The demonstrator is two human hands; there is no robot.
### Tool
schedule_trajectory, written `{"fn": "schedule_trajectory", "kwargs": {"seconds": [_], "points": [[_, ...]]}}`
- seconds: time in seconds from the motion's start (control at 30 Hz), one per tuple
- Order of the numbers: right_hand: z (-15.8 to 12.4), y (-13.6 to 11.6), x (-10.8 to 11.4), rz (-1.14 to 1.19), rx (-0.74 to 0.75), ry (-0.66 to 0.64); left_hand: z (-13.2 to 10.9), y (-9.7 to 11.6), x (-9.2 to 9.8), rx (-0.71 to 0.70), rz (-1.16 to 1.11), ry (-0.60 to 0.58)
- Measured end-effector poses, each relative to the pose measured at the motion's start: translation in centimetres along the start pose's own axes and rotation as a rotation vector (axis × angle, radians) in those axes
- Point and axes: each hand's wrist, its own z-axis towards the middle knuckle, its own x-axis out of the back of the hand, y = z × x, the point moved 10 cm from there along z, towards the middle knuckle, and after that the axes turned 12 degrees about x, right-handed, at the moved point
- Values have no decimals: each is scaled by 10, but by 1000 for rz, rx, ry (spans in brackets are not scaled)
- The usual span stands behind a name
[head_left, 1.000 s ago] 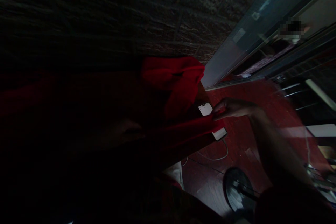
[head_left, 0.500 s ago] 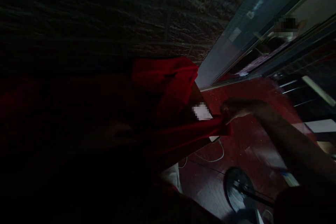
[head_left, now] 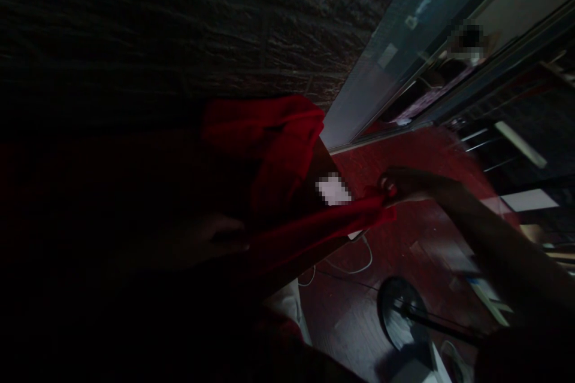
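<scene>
Red cloth (head_left: 314, 227) stretches in a long strip across a dark table (head_left: 326, 161). My right hand (head_left: 395, 184) pinches its far end, past the table's edge. In deep shadow, my left hand (head_left: 224, 232) lies at the strip's near end, thumb and fingers parted around a dark gap; whether cloth is between them is too dark to tell. More red fabric (head_left: 287, 125) lies bunched near the stone wall, and whether it joins the strip cannot be made out. A white paper-like item (head_left: 333, 190) is beside the strip, its detail blurred.
Beyond the table is a red floor (head_left: 404, 149) with a white cable (head_left: 369, 257) and a round black stand base (head_left: 402, 311). A dark stone wall (head_left: 224, 30) runs along the back. Behind a glass panel (head_left: 390, 54), a person (head_left: 422, 90) is visible at upper right.
The view has shifted, so the table and room sit further left. My left hand has moved right along the strip. My right hand's end of the cloth is raised and more bunched.
</scene>
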Motion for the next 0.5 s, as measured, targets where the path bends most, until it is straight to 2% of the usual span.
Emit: {"fn": "schedule_trajectory", "kwargs": {"seconds": [0.07, 0.17, 0.23, 0.3, 0.5], "points": [[0, 4, 2, 72, 34, 31, 5, 21, -6, -64, -22, -53], [0, 11, 1, 154, 45, 54, 15, 48, -6, -142, -48, -58], [-1, 11, 4, 162, 57, 94, 20, 60, -8, -165, -50, -67], [-5, 3, 12, 132, 116, 187, 20, 66, -9, -182, -37, -56], [-40, -49, 40, 22, 432, 522, -2, 62, 7, -192, -50, 197]]}}
